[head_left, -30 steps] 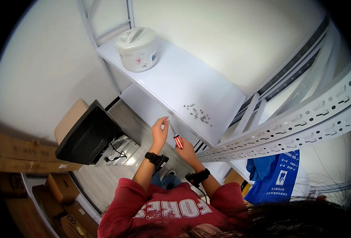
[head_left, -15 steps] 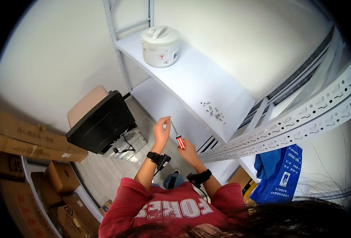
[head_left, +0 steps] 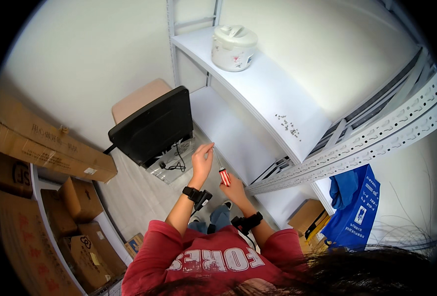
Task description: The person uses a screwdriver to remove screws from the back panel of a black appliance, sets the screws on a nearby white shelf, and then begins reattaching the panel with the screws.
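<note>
My right hand (head_left: pixel 235 190) is closed around the red-and-white striped handle of a screwdriver (head_left: pixel 225 177). Its thin shaft slants up and left toward my left hand (head_left: pixel 201 162). There, thumb and fingertips are pinched together at the shaft's tip; whatever sits between them is too small to make out. Both hands are held in front of my body, short of the white shelf (head_left: pixel 272 93). On that shelf's near end lies a scatter of small metal pieces (head_left: pixel 288 127), like screws or nuts.
A white rice cooker (head_left: pixel 234 48) stands at the shelf's far end. Perforated metal uprights (head_left: pixel 376 143) run along the right. A black flat panel (head_left: pixel 152 128) stands left of the shelving, cables beside it. Cardboard boxes (head_left: pixel 80 200) fill the left; a blue bag (head_left: pixel 359 212) hangs right.
The view has shifted, so the shelf, rice cooker and black panel appear further right and the shelf slightly higher. Both hands keep nearly the same pose, with the screwdriver still between them.
</note>
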Demonstrator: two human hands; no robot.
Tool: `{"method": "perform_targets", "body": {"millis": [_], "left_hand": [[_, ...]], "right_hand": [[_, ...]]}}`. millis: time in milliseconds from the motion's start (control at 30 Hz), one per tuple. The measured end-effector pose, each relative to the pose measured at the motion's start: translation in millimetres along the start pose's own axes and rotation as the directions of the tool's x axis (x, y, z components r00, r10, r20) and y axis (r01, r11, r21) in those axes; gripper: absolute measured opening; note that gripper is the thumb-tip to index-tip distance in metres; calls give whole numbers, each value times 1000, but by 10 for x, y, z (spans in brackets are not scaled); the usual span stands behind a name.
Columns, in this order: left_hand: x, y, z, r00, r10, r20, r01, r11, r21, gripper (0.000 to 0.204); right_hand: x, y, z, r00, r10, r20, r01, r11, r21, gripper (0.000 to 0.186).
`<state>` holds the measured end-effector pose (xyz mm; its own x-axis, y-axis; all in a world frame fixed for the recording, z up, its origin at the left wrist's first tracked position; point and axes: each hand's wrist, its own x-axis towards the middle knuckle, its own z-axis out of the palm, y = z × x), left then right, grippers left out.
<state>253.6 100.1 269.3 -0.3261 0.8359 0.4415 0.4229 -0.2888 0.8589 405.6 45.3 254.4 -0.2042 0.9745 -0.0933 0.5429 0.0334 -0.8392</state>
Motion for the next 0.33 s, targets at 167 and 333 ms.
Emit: {"method": "perform_targets", "body": {"millis": [167,333], "left_hand": [[-196,-64,-349,999,-50,-5,50,999,19,19],[-302,-158,-666,993,-112,-31,112,993,20,20]], "right_hand": [[-178,-126,264,999,-9,31,9,1000,0,23],[-294,-313,509,997,-23,71,24,1000,-16,22]]}}
